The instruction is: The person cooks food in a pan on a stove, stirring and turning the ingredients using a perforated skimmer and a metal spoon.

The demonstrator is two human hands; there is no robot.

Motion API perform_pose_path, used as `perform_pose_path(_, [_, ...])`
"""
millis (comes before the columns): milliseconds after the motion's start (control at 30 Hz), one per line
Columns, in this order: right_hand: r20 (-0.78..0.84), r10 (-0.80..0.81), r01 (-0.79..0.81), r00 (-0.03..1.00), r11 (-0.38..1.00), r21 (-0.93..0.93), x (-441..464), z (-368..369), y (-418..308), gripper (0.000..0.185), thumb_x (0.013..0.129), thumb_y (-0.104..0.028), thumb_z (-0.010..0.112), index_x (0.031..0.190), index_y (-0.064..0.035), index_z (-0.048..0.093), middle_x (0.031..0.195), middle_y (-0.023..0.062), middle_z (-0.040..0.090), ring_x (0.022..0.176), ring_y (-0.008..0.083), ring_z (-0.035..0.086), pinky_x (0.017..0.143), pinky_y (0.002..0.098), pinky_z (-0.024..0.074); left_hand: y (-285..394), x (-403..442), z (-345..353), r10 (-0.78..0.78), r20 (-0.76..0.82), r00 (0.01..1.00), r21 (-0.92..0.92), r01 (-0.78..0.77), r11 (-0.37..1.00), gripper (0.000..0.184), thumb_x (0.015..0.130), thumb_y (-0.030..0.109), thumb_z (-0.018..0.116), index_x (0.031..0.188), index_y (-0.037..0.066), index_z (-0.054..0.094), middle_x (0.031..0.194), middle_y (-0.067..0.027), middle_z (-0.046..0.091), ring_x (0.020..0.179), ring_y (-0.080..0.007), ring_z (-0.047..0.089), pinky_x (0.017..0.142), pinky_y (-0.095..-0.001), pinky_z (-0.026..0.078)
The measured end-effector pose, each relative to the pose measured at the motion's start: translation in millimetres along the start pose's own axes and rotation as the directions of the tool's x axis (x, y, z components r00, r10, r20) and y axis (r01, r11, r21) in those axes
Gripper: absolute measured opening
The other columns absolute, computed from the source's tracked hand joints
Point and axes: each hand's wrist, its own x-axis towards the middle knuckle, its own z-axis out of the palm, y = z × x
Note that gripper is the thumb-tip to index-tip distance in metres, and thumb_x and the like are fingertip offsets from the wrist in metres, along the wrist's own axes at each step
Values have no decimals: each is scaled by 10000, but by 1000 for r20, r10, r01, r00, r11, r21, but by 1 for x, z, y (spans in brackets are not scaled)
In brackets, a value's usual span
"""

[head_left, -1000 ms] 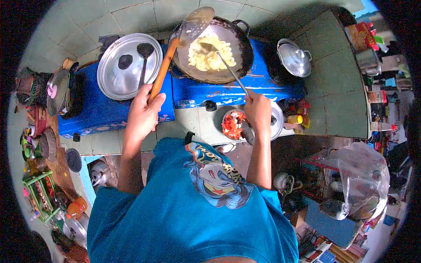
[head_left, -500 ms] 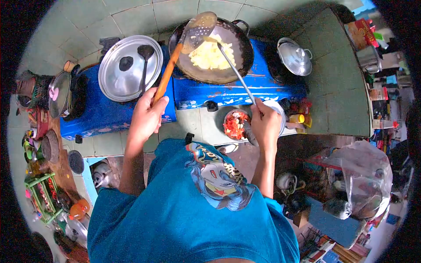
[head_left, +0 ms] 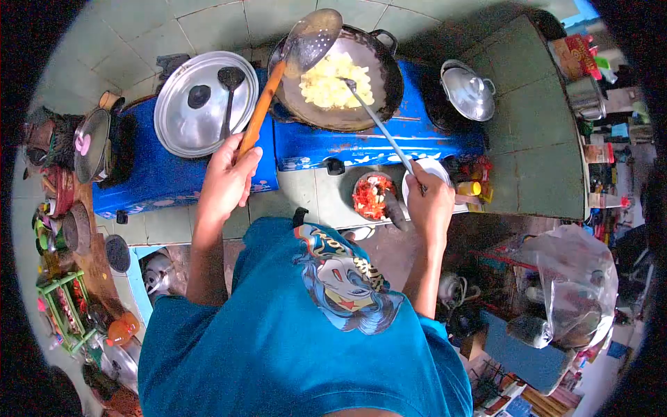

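My left hand (head_left: 226,174) is closed around the wooden handle of a perforated skimmer (head_left: 314,42), whose bowl hangs over the left back part of the wok (head_left: 292,104). In my right hand (head_left: 429,197) is the long handle of a metal spatula (head_left: 381,125). Its dark end touches the heap of pale yellow chopped pieces (head_left: 333,87) in the wok; the shape of that end is partly hidden. The wok rests on a blue stove (head_left: 431,135). Near my right hand stand a bowl of chopped red and white ingredients (head_left: 368,198) and a white plate (head_left: 438,169).
Left of the wok lies a large metal lid (head_left: 177,115) with a black ladle (head_left: 229,90) on it. A small lidded pot (head_left: 467,90) occupies the right burner. A yellow-capped container (head_left: 469,188) stands at the counter's right. A tiled wall (head_left: 215,24) rises behind the stove.
The spatula's end has moved down and right, away from the skimmer and into the yellow pieces. My right hand has drawn back slightly. The skimmer has shifted slightly up and left.
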Motion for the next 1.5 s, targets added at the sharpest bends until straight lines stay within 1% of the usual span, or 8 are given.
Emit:
perform_pose_path(233, [57,5,-5,998,1000,0,11,53,0,268,791,-192,596,1037,-107,654,742,206,619,679,343,619,610,402,462,-2,-2,3,-5,-40,999,-13,5,1000,318,881,181,551,1162,43,494,616,33,435,335,-21,326,265,-183,247])
perform_pose_path(433, [148,61,-62,987,998,3,2,9,1,268,788,-197,605,1040,-119,652,724,208,619,666,347,620,623,412,464,-2,-5,-6,-8,-45,999,19,9,1000,277,876,165,556,1104,35,468,617,19,441,346,-33,364,275,-198,280])
perform_pose_path(533, [137,29,-16,990,996,-89,10,26,-4,270,785,-187,613,1044,-118,651,716,209,615,665,338,624,621,407,462,-5,0,-5,17,-46,999,46,-15,999,277,875,169,559,1100,37,468,621,17,442,346,-36,366,275,-198,280])
perform_pose_path(767, [74,53,-61,996,991,123,14,12,0,246,791,-166,601,1023,-106,659,738,229,603,684,348,621,625,402,465,-8,1,-1,33,-76,997,56,-29,998,316,883,161,554,1153,23,465,614,29,444,335,-27,346,260,-190,260])
perform_pose_path(867, [67,-51,52,996,999,-7,22,28,5,152,803,-138,524,815,-46,644,688,226,594,662,383,609,605,455,473,-8,4,-3,27,-71,997,88,-20,996,285,875,185,561,1116,66,468,625,16,448,362,-41,379,281,-202,291])
perform_pose_path(1233, [32,-140,138,990,989,56,56,55,-10,169,799,-179,562,824,-31,639,729,240,590,718,413,588,618,459,468,-2,-3,-3,43,-93,995,63,-37,997,253,873,184,562,1075,63,469,622,15,443,359,-39,376,274,-203,287])
perform_pose_path(1333, [121,-44,42,992,999,21,48,22,-10,162,802,-168,557,832,-31,639,743,241,594,728,412,591,618,463,468,-1,-8,-4,32,-130,991,54,-25,998,308,884,158,545,1149,26,461,613,31,445,342,-21,347,268,-186,260])
perform_pose_path(1500, [56,-75,73,996,997,41,49,28,-14,172,807,-176,547,825,-31,638,739,240,597,720,403,599,628,467,468,-4,-3,-2,31,-88,996,66,-25,998,308,884,157,545,1150,30,458,624,26,449,342,-21,348,267,-184,260])
